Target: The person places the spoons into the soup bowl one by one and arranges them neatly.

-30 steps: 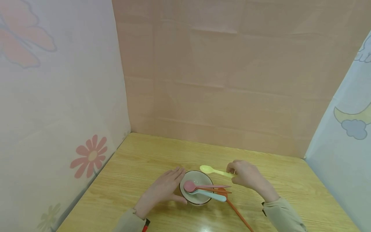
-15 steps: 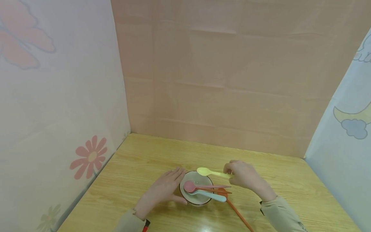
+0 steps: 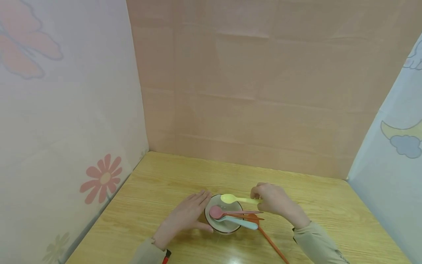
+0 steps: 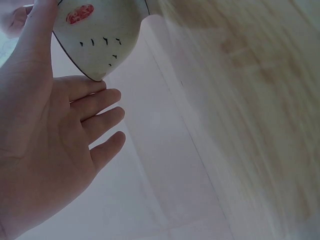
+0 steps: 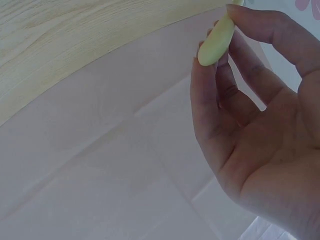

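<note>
A cream bowl (image 3: 215, 202) with a dark rim stands on the table; its outside shows a red patch and small black marks in the left wrist view. My left hand (image 3: 188, 212) rests against its left side, fingers fairly straight, thumb at the near side. A pink spoon (image 3: 216, 212), a light blue spoon (image 3: 242, 222) and an orange-handled utensil (image 3: 237, 216) lean in the bowl, handles to the right. My right hand (image 3: 271, 198) pinches a yellow spoon (image 3: 244, 200) by its handle, which shows between thumb and fingers in the right wrist view. The spoon's head overlaps the bowl's far part.
An orange spoon (image 3: 271, 244) lies on the wooden table (image 3: 171, 172) right of the bowl, its head partly beneath the other handles. A brownish sheet (image 3: 247, 91) stands behind the table, with patterned sheets (image 3: 66, 110) at both sides.
My right hand has moved left and slightly nearer with the yellow spoon, bringing its head from beyond the rim to over the bowl. The left hand and bowl have stayed put.
</note>
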A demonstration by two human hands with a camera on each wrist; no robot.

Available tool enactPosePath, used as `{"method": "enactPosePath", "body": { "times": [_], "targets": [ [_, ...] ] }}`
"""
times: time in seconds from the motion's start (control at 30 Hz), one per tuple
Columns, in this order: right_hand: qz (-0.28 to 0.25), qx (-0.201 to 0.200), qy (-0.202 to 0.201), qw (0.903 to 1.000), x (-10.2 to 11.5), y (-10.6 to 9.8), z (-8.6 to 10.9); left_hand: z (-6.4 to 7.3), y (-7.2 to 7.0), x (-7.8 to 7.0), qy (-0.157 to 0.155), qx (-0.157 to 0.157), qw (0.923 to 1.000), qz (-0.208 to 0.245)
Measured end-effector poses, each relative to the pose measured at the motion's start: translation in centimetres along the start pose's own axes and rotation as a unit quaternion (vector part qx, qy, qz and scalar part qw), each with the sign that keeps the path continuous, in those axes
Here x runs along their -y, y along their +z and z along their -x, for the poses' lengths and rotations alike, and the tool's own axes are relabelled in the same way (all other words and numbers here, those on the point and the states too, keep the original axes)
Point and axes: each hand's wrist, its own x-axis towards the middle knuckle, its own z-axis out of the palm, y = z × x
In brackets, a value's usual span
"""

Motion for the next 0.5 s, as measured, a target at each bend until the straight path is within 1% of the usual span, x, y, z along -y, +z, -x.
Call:
{"method": "enactPosePath", "body": {
  "times": [0.17, 0.33, 0.5],
  "targets": [
    [-0.003, 0.017, 0.01, 0.9998, 0.3, 0.07, -0.31, 0.01, -0.22, -0.13, 0.003, -0.005, 1.0, -0.002],
    [-0.005, 0.033, 0.002, 0.9994, 0.64, 0.0, -0.55, -0.07, -0.51, -0.23, -0.002, 0.002, 1.0, -0.003],
    [-0.004, 0.038, -0.009, 0.9992, 0.85, 0.16, -0.8, -0.16, -0.64, -0.3, -0.001, 0.004, 1.0, -0.007]
  ]
}}
